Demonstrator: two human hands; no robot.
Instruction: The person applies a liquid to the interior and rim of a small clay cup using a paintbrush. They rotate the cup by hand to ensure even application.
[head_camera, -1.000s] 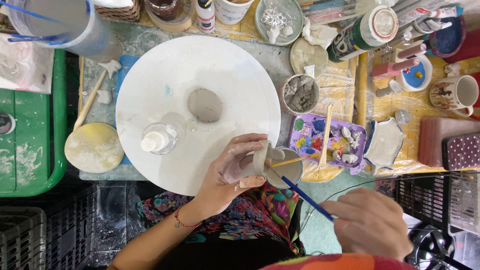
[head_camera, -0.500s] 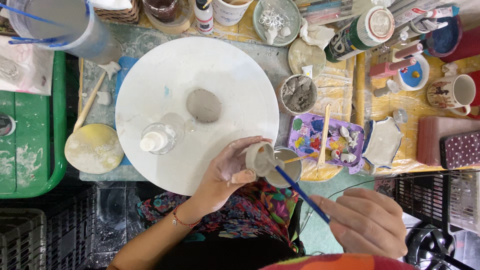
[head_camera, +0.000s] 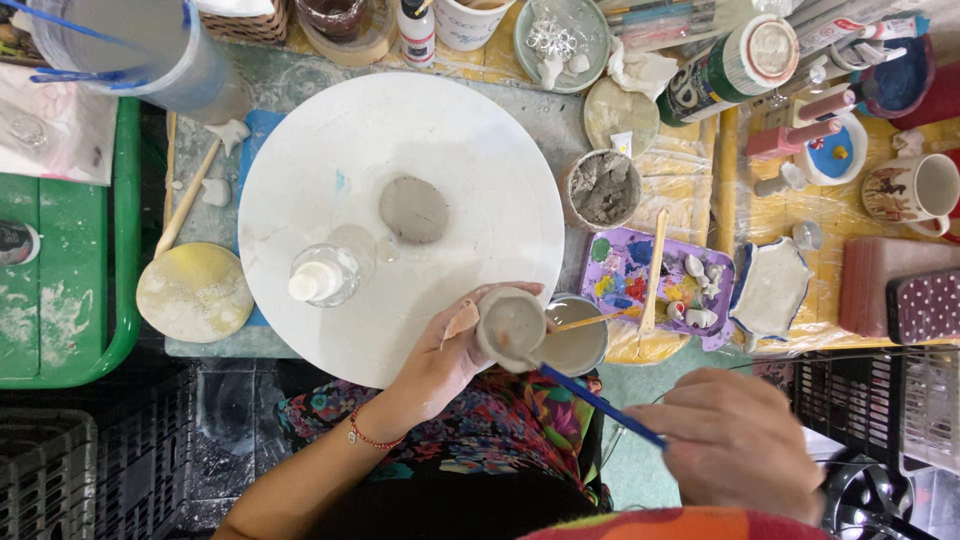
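Note:
My left hand (head_camera: 447, 352) grips a small grey clay cup (head_camera: 511, 327) over the near edge of a big white round board (head_camera: 400, 140), its mouth facing up. My right hand (head_camera: 737, 441) holds a blue-handled paintbrush (head_camera: 596, 404) whose tip reaches into the cup. Just right of the cup is a small bowl of pale liquid (head_camera: 580, 346). On the board lie a flat grey clay disc (head_camera: 414, 209) and a clear bottle with a white cap (head_camera: 325, 274).
A purple paint palette (head_camera: 623, 270) with a wooden stick lies to the right, beside a bowl of grey clay (head_camera: 603, 187), a white dish (head_camera: 769, 291) and a mug (head_camera: 912, 188). A yellow sponge (head_camera: 194, 292) and green tray (head_camera: 60, 260) sit left. Black crates flank my lap.
My left hand has turned the cup so its mouth faces up. My right hand has shifted slightly, and the brush tip now sits inside the cup.

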